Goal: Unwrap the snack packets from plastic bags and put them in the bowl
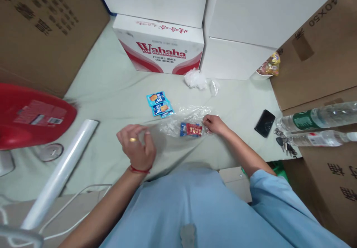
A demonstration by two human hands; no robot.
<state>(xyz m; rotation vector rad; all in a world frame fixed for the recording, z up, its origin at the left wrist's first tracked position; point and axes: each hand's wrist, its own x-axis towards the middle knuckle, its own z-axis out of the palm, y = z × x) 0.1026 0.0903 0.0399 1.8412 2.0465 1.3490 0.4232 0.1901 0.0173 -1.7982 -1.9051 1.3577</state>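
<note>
My left hand (137,145), with a ring and a red wrist cord, hovers left of a clear plastic bag (170,126). Its fingers are loosely curled and the thumb stands apart, with nothing visible between them. The fingers of my right hand (214,124) are pinched together at the bag's right end. Inside or under the clear film lie a red packet (194,129) and a blue packet (183,129); which of the two I cannot tell. Beyond the bag, several light-blue snack packets (161,108) overlap on the pale cloth (117,91).
Behind stand a Wahaba-style water carton (161,52) and white boxes (237,58). Crumpled plastic (195,79) lies before them. At right are a black phone (264,123), keys (285,143) and bottles (329,117). A white roll (61,169) and red container (36,115) occupy the left.
</note>
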